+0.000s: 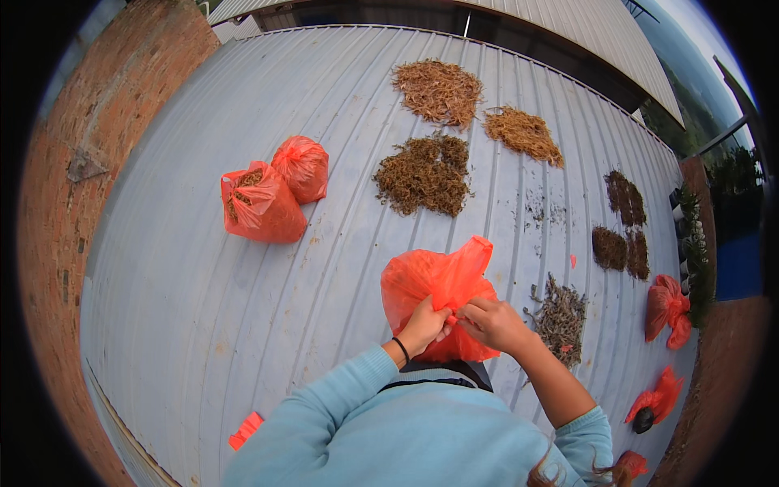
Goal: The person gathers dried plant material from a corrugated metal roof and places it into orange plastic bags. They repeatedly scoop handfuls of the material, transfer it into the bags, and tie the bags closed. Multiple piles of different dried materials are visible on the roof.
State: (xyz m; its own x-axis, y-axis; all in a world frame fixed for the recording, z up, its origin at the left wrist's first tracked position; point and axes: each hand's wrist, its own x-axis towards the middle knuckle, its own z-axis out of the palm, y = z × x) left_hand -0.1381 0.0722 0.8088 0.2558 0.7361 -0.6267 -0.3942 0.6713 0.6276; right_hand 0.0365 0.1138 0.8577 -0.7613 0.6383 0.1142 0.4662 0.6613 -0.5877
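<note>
Right in front of my body is a bulging red plastic bag (406, 277). Its gathered top is twisted to a narrow neck, with a loose flap of plastic standing up above. My left hand (426, 327) pinches the neck from the left, a black band around its wrist. From the right, my right hand (494, 322) grips the same gathered plastic with its fingertips, close beside the left. The fingers partly hide the neck, so I cannot tell whether it is knotted. What the bag holds is not visible.
Ribbed metal roofing (201, 316) lies beneath everything. Piles of dried plant strips (438, 91), dark curly plant matter (426, 176) and greyish pieces (560, 322) are spread on it. Two filled red bags (265, 210) stand left; more red bags (666, 307) sit along the right edge. A brick wall (122, 91) borders the left.
</note>
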